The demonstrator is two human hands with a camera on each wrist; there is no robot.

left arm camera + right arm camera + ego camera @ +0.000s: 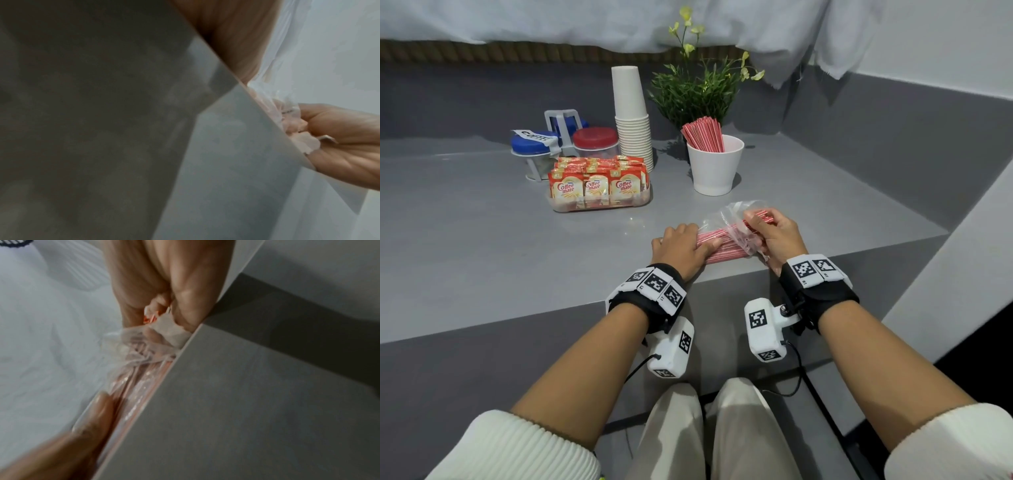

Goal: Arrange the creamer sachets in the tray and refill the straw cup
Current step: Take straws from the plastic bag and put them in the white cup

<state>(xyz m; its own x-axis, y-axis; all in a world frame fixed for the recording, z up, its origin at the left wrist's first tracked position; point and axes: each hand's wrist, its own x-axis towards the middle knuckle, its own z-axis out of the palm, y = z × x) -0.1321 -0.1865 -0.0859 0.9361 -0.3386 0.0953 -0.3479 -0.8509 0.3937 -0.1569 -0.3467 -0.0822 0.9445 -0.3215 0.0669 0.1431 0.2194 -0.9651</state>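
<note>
A clear plastic bag of red-and-white straws (726, 241) lies along the table's front edge. My left hand (688, 245) presses down on its left half with the fingers laid flat along the bundle. At the bag's open right end, my right hand (758, 222) pinches the straw ends and crumpled plastic. The right wrist view shows the bag (139, 352) bunched below my right hand (164, 288). The white straw cup (715, 168), partly filled with straws (703, 133), stands behind. Creamer sachets (595, 186) stand packed in the clear tray (643, 200) at the left.
Behind the tray stand a stack of paper cups (631, 116), blue-lidded and red-lidded jars (595, 140) in a rack, and a green plant (695, 89). A grey wall rises on the right. The table edge (551, 315) runs just below my wrists.
</note>
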